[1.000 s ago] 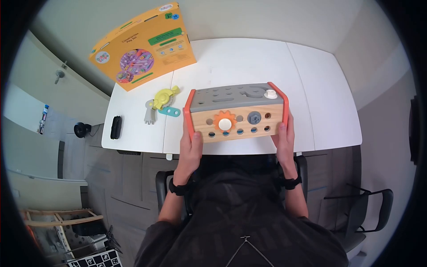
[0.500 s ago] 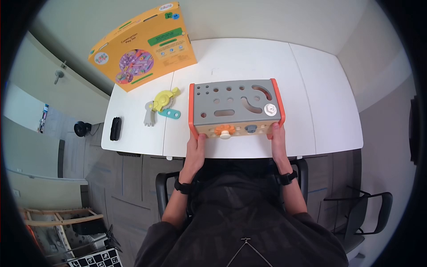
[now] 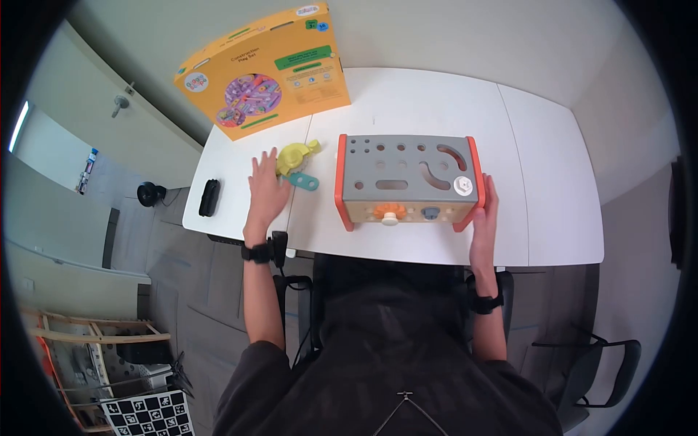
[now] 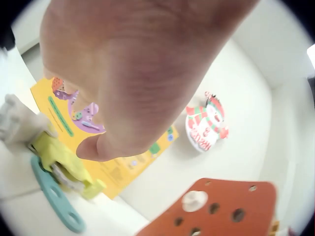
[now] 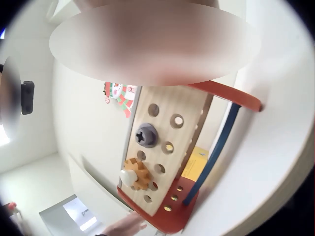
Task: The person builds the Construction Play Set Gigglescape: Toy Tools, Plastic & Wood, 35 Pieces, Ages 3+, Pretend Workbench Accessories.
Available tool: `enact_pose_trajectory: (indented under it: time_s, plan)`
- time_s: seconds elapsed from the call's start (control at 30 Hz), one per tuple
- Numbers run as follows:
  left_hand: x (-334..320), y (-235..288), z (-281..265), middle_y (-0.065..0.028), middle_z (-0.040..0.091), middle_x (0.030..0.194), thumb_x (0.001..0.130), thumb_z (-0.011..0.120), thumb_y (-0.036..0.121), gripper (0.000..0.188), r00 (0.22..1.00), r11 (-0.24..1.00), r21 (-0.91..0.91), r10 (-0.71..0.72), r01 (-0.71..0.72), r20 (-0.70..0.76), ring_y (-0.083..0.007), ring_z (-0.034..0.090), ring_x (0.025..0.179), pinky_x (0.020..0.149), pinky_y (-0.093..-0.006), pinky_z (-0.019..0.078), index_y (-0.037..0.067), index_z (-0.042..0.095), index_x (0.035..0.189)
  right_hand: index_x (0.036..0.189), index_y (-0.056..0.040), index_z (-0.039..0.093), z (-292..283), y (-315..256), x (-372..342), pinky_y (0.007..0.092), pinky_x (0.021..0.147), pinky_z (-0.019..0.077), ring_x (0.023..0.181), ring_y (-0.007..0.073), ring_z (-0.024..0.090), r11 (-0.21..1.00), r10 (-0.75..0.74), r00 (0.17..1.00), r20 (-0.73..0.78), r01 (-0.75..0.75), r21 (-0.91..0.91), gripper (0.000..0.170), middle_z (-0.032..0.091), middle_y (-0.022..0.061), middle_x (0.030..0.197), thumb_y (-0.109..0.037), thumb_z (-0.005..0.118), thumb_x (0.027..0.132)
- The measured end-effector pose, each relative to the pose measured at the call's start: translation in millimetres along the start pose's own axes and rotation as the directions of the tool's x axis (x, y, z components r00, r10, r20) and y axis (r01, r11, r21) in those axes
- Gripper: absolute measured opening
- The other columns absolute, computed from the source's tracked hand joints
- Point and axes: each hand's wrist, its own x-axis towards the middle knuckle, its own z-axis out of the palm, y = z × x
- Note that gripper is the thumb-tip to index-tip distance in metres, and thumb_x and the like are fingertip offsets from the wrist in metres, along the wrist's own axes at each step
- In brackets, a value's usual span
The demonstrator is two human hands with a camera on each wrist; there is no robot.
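My left hand (image 3: 269, 190) is spread over the table's left part with fingers straight. Beside its fingertips lie a yellow toy circular saw (image 3: 294, 157) and a teal strip with holes (image 3: 303, 181). A grey toy piece (image 4: 19, 122), hidden under the hand in the head view, shows in the left wrist view. My right hand (image 3: 486, 225) rests against the red right side of a toy workbench (image 3: 407, 171), fingers extended. The workbench has a grey top with a white bolt (image 3: 463, 186); an orange gear (image 5: 138, 172) and a grey screw (image 5: 146, 135) sit on its wooden front.
A yellow construction play set box (image 3: 276, 80) stands at the back left. A black case (image 3: 209, 198) lies near the left edge of the white table (image 3: 538, 167). A snowman decoration (image 4: 206, 122) hangs on the wall. A black chair (image 3: 611, 370) stands at the right.
The workbench has tilted from front-up to standing with its top facing up. My left hand has let go of it and moved left over the toy pieces; my right hand stays at its side.
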Motion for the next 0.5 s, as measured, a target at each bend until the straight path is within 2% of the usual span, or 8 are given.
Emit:
enact_pose_trajectory:
  time_s: [0.07,0.17,0.27,0.37,0.47,0.5]
  plan:
    - [16.8,-8.2,-3.3,-0.0281,0.02,0.172,0.094,0.061,0.011,0.083,0.99,0.983,0.115,-0.143,0.142,0.003,-0.049,0.008,0.161,0.126,-0.0678,0.016,0.016,0.025,0.168,0.156,-0.0007,0.038,-1.2,-13.0,2.2,0.0395,0.114,0.0363,0.134,0.0241,0.046,0.995,-0.098,0.993,-0.058,0.099,0.015,0.07,0.05,0.0152,0.149,-0.054,0.039,0.111]
    - [32.0,-22.7,4.0,-0.0289,0.018,0.172,0.093,0.061,0.01,0.081,0.979,0.96,0.222,-0.191,0.172,0.07,-0.0484,0.014,0.16,0.124,-0.069,0.0208,0.017,0.028,0.167,0.157,-0.0014,0.037,-3.5,-27.4,4.0,0.0413,0.117,0.0343,0.138,0.0258,0.044,0.985,-0.171,0.982,-0.086,0.173,0.022,0.066,0.048,0.0162,0.152,-0.05,0.038,0.112]
    - [41.9,-45.2,21.8,-0.0296,0.034,0.164,0.092,0.061,0.01,0.069,0.993,0.975,0.187,-0.12,0.118,0.002,-0.0516,0.042,0.146,0.114,-0.0667,0.0403,0.014,0.04,0.158,0.157,-0.0021,0.036,-3.5,-35.1,3.6,0.0432,0.12,0.0323,0.143,0.0275,0.041,0.979,-0.2,0.976,-0.084,0.202,0.018,0.063,0.046,0.0172,0.155,-0.047,0.037,0.113]
    - [45.2,-41.3,20.2,-0.0269,0.052,0.145,0.091,0.063,0.006,0.054,0.993,0.975,0.191,-0.12,0.115,0.013,-0.0503,0.064,0.118,0.095,-0.0615,0.0546,0.012,0.05,0.143,0.158,-0.0028,0.036,-1.9,-40.9,3.9,0.045,0.123,0.0303,0.147,0.0293,0.038,0.975,-0.218,0.973,-0.077,0.22,0.014,0.059,0.044,0.0183,0.159,-0.043,0.036,0.114]
    - [49.2,-28.7,6.7,-0.024,0.06,0.127,0.089,0.063,0.002,0.046,0.995,0.971,0.218,-0.089,0.096,-0.044,-0.0493,0.069,0.101,0.085,-0.0576,0.0568,0.01,0.053,0.134,0.158,-0.0035,0.035,-2.5,-47.4,6.1,0.0469,0.126,0.0282,0.152,0.031,0.036,0.971,-0.239,0.968,-0.072,0.24,0.007,0.056,0.041,0.0193,0.162,-0.039,0.035,0.114]
    - [51.8,-27.0,4.3,-0.0239,0.06,0.126,0.089,0.063,0.001,0.047,0.995,0.983,0.168,-0.068,0.079,-0.072,-0.0493,0.068,0.102,0.086,-0.0575,0.0564,0.01,0.053,0.134,0.158,-0.0038,0.034,-3.3,-50.8,7.8,0.0475,0.127,0.0276,0.154,0.0315,0.035,0.968,-0.249,0.966,-0.073,0.25,0.005,0.055,0.041,0.0196,0.163,-0.038,0.034,0.115]
